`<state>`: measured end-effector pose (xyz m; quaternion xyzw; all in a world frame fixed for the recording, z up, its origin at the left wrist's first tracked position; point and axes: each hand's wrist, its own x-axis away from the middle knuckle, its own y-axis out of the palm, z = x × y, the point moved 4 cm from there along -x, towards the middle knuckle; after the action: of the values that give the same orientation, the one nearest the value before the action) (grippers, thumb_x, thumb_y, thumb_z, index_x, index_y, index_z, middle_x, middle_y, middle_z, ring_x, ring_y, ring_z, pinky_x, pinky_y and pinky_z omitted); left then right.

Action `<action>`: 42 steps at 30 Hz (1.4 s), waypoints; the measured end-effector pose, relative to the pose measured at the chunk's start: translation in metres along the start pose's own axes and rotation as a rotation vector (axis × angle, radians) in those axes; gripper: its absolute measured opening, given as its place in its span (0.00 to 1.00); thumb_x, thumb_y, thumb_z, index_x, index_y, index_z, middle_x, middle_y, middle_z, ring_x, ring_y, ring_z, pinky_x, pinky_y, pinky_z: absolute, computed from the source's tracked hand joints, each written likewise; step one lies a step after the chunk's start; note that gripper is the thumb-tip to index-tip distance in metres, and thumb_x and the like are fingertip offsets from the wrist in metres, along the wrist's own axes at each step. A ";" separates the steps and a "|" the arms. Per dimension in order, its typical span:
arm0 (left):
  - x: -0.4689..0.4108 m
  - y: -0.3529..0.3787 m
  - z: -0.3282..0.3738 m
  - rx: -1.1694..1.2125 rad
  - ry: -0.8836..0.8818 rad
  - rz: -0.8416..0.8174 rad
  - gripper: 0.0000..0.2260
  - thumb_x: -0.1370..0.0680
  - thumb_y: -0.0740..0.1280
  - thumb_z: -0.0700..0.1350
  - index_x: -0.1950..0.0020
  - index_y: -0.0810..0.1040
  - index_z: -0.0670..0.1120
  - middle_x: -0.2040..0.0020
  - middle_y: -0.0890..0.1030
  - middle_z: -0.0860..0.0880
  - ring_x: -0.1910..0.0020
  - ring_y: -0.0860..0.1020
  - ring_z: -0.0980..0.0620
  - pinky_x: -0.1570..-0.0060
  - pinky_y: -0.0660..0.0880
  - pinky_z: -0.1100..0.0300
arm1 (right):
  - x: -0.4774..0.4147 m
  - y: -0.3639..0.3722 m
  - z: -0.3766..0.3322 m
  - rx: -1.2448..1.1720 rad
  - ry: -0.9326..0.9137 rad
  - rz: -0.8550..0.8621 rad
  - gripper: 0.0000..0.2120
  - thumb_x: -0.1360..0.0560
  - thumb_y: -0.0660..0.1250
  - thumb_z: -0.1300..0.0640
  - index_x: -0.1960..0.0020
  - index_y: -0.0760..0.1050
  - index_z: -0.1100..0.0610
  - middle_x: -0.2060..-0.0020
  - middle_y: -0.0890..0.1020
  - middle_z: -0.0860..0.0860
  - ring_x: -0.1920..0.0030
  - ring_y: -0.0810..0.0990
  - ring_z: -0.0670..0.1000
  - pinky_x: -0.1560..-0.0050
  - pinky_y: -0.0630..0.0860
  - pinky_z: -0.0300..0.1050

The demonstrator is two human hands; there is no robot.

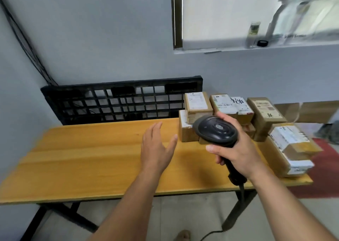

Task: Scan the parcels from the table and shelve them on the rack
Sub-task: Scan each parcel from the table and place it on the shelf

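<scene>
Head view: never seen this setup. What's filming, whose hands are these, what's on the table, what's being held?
There is no machine here. A person wears a wide-angle camera on the head, looking forward and down, so this single picture shows their own two arms from above. The right hand holds a black barcode scanner, its grip closed round the handle. The left hand is open and holds nothing, stretched out over the wooden table. At the table's right end lie labelled cardboard parcels, some of them stacked. Behind the table a black plastic pallet leans against the wall.
</scene>
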<state>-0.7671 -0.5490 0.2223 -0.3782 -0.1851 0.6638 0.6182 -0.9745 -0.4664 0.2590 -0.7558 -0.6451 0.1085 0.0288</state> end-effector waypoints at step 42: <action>-0.148 0.141 -0.013 0.745 -0.251 -0.673 0.49 0.29 0.76 0.45 0.24 0.44 0.67 0.31 0.73 0.50 0.36 0.74 0.53 0.53 0.77 0.64 | -0.140 -0.029 0.081 0.029 0.229 0.028 0.43 0.33 0.79 0.62 0.34 0.62 0.28 0.39 0.77 0.48 0.68 0.82 0.56 0.65 0.80 0.46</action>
<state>-0.8610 -0.7179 0.1544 0.0306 -0.1203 0.4894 0.8632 -1.0392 -0.6069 0.2031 -0.7716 -0.6254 0.0311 0.1115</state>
